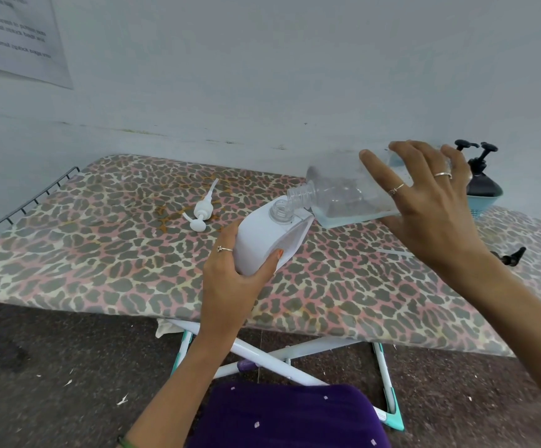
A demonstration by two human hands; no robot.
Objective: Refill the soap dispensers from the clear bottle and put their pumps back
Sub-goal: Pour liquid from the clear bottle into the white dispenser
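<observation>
My left hand (233,273) grips a white soap dispenser (264,240) without its pump, tilted to the right above the board. My right hand (424,202) holds the clear bottle (340,195) on its side, its threaded mouth right at the dispenser's open neck. A little pale blue liquid lies along the bottle's lower side. The white pump (202,210) lies on the board, left of the dispenser. A black pump (511,256) lies at the right, partly hidden by my right arm.
The work surface is an ironing board with a leopard-print cover (101,240), a wire rack (33,198) at its left end. A teal basket (484,202) at the far right holds dark dispensers with black pumps (482,171). A wall stands close behind.
</observation>
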